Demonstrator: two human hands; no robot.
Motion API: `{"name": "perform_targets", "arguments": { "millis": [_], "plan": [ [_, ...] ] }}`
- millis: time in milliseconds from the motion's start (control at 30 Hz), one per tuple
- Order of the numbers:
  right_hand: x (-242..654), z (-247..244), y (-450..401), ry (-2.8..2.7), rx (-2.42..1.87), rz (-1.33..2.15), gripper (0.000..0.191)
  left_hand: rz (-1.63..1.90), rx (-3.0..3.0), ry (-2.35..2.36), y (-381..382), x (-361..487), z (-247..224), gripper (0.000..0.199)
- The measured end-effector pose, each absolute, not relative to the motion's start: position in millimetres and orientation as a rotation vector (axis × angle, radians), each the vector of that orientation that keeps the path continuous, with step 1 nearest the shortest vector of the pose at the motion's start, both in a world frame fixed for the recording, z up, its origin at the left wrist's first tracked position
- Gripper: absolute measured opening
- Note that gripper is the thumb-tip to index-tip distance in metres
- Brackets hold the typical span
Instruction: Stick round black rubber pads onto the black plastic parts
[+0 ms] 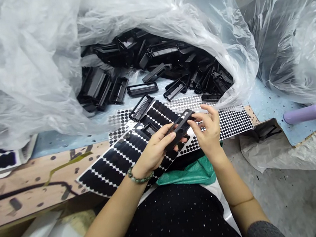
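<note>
My left hand (157,147), with a beaded bracelet at the wrist, is closed around the near end of a long black plastic frame (180,128). The piece has an opening near its far end and is held tilted over the sheets. My right hand (207,129) pinches that far end between thumb and fingers, its other fingers raised. Whether a small sticker is between the right fingertips I cannot make out. Beneath my hands lie a sheet of black oblong stickers (116,158) and a sheet of small black dots (231,121). Another black frame (141,108) rests on the sticker sheet.
Behind the sheets, a large clear plastic bag (214,15) lies open around a heap of black frames (164,52). A purple bottle (308,113) lies near the table's right edge. A dark cable (34,186) and a yellow-green strip (65,164) cross the wooden board at left.
</note>
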State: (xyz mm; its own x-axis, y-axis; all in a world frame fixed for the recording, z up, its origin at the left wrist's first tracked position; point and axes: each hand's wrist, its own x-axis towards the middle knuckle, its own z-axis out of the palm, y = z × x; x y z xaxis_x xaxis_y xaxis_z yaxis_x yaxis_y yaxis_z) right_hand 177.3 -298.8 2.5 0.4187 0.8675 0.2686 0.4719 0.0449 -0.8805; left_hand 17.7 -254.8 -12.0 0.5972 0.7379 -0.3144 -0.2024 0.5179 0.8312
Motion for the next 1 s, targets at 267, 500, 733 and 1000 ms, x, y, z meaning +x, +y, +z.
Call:
{"name": "perform_targets", "arguments": {
  "millis": [267, 500, 733, 1000],
  "plan": [
    [170, -6, -301, -0.99, -1.388, 0.875, 0.063, 0.593, 0.76, 0.699, -264, 13, -7, 0.046],
    [173, -7, -303, -0.869, -1.339, 0.899, 0.037, 0.615, 1.011, 0.762, -275, 11, -16, 0.051],
    [211, -23, -334, -1.365, -1.514, 1.045, 0.023, 0.606, 1.67, 1.325, -247, -12, -34, 0.032],
    [216, -65, -304, -1.387, -2.169, 0.552, 0.011, 0.352, 1.914, 1.627, -234, -13, -52, 0.027]
  ]
}}
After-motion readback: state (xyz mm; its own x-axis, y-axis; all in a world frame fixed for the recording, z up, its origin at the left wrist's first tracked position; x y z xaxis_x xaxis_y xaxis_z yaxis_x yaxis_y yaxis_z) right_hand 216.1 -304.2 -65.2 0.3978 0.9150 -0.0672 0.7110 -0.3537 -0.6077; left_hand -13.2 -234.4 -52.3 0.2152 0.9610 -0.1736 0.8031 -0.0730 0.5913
